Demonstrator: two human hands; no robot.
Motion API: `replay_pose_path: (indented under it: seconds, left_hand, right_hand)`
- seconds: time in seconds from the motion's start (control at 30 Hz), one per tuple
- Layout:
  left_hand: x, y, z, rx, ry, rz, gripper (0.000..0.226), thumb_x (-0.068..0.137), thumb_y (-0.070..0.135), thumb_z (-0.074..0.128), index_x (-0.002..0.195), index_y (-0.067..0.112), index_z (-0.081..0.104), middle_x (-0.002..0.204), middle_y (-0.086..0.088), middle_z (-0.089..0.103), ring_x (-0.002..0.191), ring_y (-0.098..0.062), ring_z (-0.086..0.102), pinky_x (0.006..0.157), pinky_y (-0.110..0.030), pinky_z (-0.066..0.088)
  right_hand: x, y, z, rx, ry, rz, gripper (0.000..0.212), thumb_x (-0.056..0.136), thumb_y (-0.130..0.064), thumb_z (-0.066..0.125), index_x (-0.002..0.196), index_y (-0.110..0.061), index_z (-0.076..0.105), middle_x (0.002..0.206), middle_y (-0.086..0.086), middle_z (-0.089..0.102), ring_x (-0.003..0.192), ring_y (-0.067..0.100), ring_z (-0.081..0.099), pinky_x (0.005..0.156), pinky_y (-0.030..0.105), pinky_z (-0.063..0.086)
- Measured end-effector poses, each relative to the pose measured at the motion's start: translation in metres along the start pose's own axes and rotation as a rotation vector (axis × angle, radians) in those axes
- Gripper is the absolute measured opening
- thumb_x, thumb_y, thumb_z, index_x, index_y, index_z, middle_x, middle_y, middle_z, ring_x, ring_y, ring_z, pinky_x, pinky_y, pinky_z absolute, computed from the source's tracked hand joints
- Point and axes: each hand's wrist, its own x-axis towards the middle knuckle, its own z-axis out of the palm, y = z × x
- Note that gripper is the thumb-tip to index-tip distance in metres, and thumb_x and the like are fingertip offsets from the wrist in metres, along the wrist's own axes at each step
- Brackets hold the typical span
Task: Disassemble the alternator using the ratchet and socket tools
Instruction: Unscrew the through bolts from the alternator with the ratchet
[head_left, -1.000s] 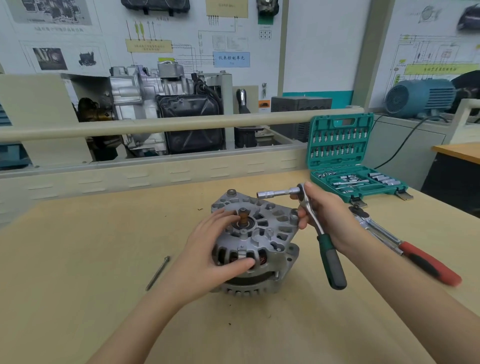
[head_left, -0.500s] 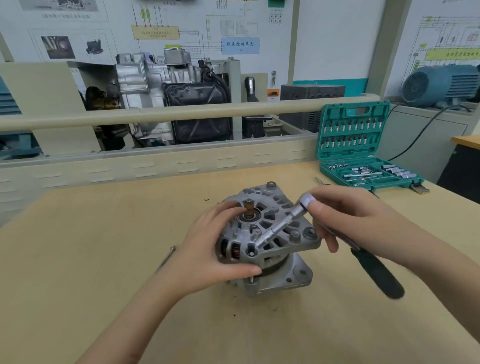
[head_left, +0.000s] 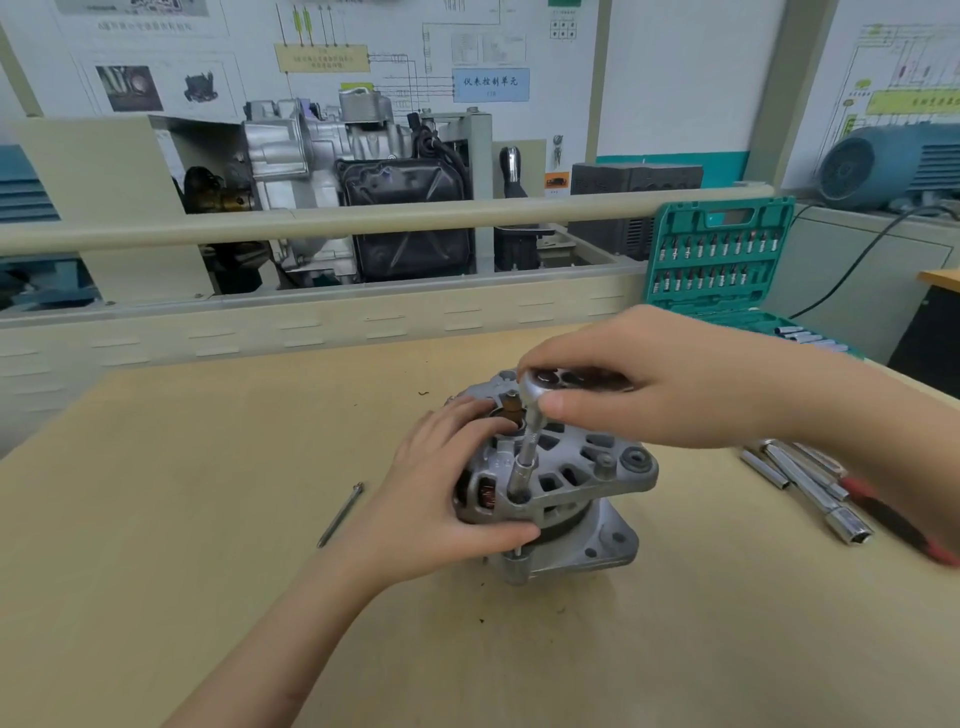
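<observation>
Left hand (head_left: 441, 499) curled in a grip, right hand (head_left: 670, 379) pinching.

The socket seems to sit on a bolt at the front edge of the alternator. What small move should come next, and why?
Probably swing the ratchet to loosen that bolt. The socket extension stands nearly upright with its tip in the alternator housing, the right hand grips the ratchet head, and the left hand steadies the housing.
</observation>
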Motion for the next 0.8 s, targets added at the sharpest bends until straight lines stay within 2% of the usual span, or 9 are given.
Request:
replay_pose_path:
  seconds: [0.07, 0.13, 0.27, 0.37, 0.47, 0.53, 0.6, 0.67, 0.8]
  left_hand:
    - [0.000, 0.001, 0.000, -0.006, -0.004, 0.001, 0.073, 0.057, 0.069, 0.055, 0.122, 0.047, 0.032, 0.142, 0.016, 0.029, 0.136, -0.001, 0.016, 0.114, -0.035, 0.016]
    - [0.000, 0.002, -0.001, -0.008, -0.008, -0.004, 0.075, 0.057, 0.069, 0.055, 0.124, 0.046, 0.032, 0.142, 0.016, 0.030, 0.136, -0.002, 0.017, 0.113, -0.036, 0.017]
    - [0.000, 0.003, 0.001, 0.003, 0.001, -0.028, 0.080, 0.056, 0.071, 0.054, 0.129, 0.047, 0.031, 0.142, 0.019, 0.028, 0.135, 0.001, 0.016, 0.113, -0.038, 0.018]
    - [0.001, 0.012, 0.006, -0.054, 0.076, -0.060, 0.070, 0.054, 0.071, 0.055, 0.116, 0.056, 0.028, 0.137, 0.023, 0.031, 0.133, 0.000, 0.020, 0.112, -0.042, 0.019]
    - [0.000, 0.017, 0.010, -0.132, 0.129, -0.082, 0.067, 0.052, 0.067, 0.057, 0.112, 0.056, 0.030, 0.129, 0.034, 0.030, 0.133, -0.003, 0.023, 0.112, -0.041, 0.021]
    - [0.001, 0.017, 0.008, -0.163, 0.118, -0.079, 0.064, 0.051, 0.064, 0.058, 0.108, 0.058, 0.030, 0.123, 0.043, 0.025, 0.131, 0.002, 0.020, 0.113, -0.037, 0.021]
    - [0.001, 0.017, 0.006, -0.195, 0.111, -0.070, 0.061, 0.050, 0.059, 0.059, 0.106, 0.057, 0.035, 0.121, 0.045, 0.026, 0.130, 0.004, 0.021, 0.112, -0.036, 0.022]
    - [0.001, 0.015, 0.005, -0.213, 0.106, -0.067, 0.061, 0.050, 0.056, 0.061, 0.106, 0.056, 0.037, 0.123, 0.043, 0.028, 0.130, 0.004, 0.024, 0.111, -0.036, 0.025]
    - [0.001, 0.013, 0.004, -0.259, 0.120, -0.032, 0.059, 0.052, 0.052, 0.064, 0.104, 0.064, 0.039, 0.122, 0.041, 0.036, 0.128, 0.002, 0.030, 0.108, -0.039, 0.030]
  right_hand:
    - [0.005, -0.002, -0.002, -0.026, -0.024, -0.034, 0.040, 0.081, -0.051, 0.030, 0.093, -0.026, 0.059, 0.077, -0.007, 0.061, 0.069, 0.006, 0.051, 0.064, 0.023, 0.040]
    - [0.009, -0.005, 0.000, -0.046, -0.050, -0.055, 0.029, 0.081, -0.051, 0.030, 0.079, -0.033, 0.052, 0.070, -0.010, 0.056, 0.065, 0.004, 0.049, 0.060, 0.022, 0.037]
    - [0.015, -0.006, 0.004, -0.034, -0.041, -0.039, 0.023, 0.079, -0.050, 0.030, 0.072, -0.033, 0.045, 0.065, -0.011, 0.051, 0.062, 0.002, 0.047, 0.056, 0.024, 0.034]
    - [0.021, -0.008, 0.022, -0.160, 0.134, -0.024, 0.032, 0.078, -0.054, 0.027, 0.061, -0.027, 0.031, 0.053, -0.006, 0.042, 0.054, 0.007, 0.043, 0.048, 0.028, 0.025]
    - [0.028, -0.005, 0.042, -0.272, 0.343, -0.006, 0.040, 0.081, -0.054, 0.036, 0.057, -0.023, 0.027, 0.046, -0.004, 0.038, 0.051, 0.016, 0.043, 0.047, 0.028, 0.028]
    - [0.031, 0.000, 0.045, -0.243, 0.382, -0.047, 0.040, 0.083, -0.047, 0.049, 0.057, -0.021, 0.032, 0.043, -0.003, 0.036, 0.048, 0.019, 0.042, 0.046, 0.028, 0.029]
    - [0.033, 0.003, 0.045, -0.193, 0.395, -0.145, 0.030, 0.076, -0.034, 0.054, 0.057, -0.019, 0.035, 0.041, -0.004, 0.036, 0.042, 0.020, 0.038, 0.043, 0.027, 0.029]
    - [0.037, 0.003, 0.044, -0.103, 0.393, -0.222, 0.027, 0.071, -0.025, 0.055, 0.056, -0.019, 0.033, 0.040, -0.003, 0.033, 0.039, 0.019, 0.032, 0.041, 0.026, 0.028]
    - [0.046, 0.001, 0.045, 0.024, 0.366, -0.335, 0.018, 0.067, -0.025, 0.045, 0.057, -0.020, 0.031, 0.041, -0.003, 0.032, 0.039, 0.017, 0.030, 0.040, 0.027, 0.027]
